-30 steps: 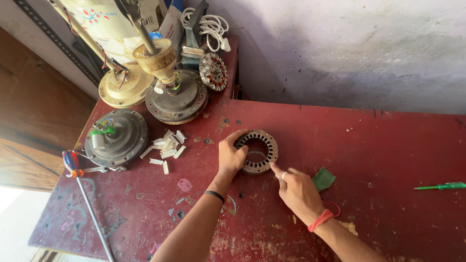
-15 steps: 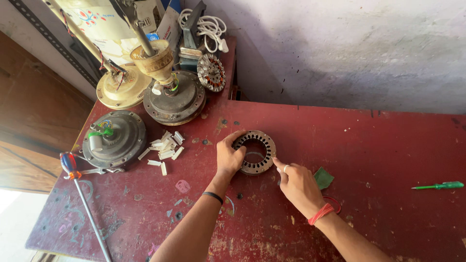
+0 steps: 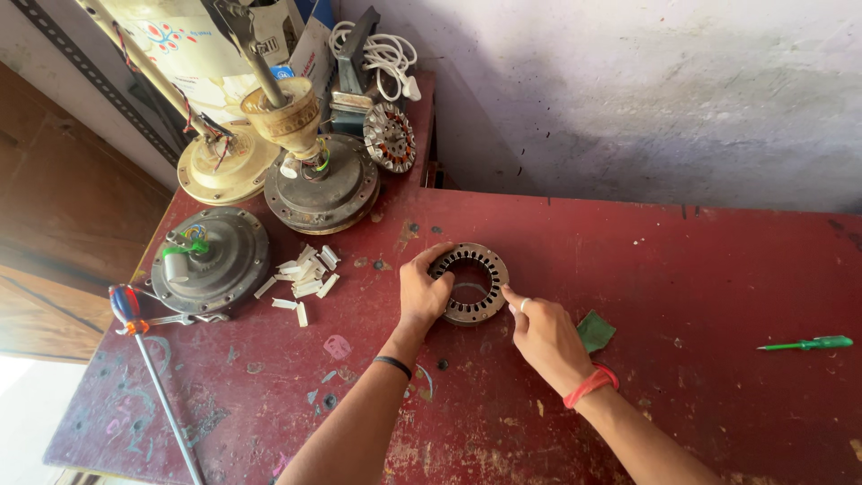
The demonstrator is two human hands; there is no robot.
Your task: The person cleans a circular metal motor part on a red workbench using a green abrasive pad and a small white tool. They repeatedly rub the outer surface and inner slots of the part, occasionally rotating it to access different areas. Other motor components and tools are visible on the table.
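On red table (image 3: 682, 269): stator ring (image 3: 470, 284) btwn hands, left fingers (image 3: 429, 260) gripping rim

My table (image 3: 682, 269) is worn dark red; the slotted ring (image 3: 469, 283) rusty brown-grey; lower right, a red wristband (image 3: 590, 386); far right, a green screwdriver (image 3: 805, 343).

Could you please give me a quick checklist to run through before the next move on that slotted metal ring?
1. Left hand steadies the slotted metal ring at its left rim: ok.
2. Right hand has its fingertips at the ring's lower right edge: ok.
3. Ring lies flat on the red table: ok.
4. Green piece lies within reach beside the right hand: ok.
5. Green screwdriver lies far to the right, not at hand: not ok.
6. Whether the right fingers pinch something small: cannot tell.
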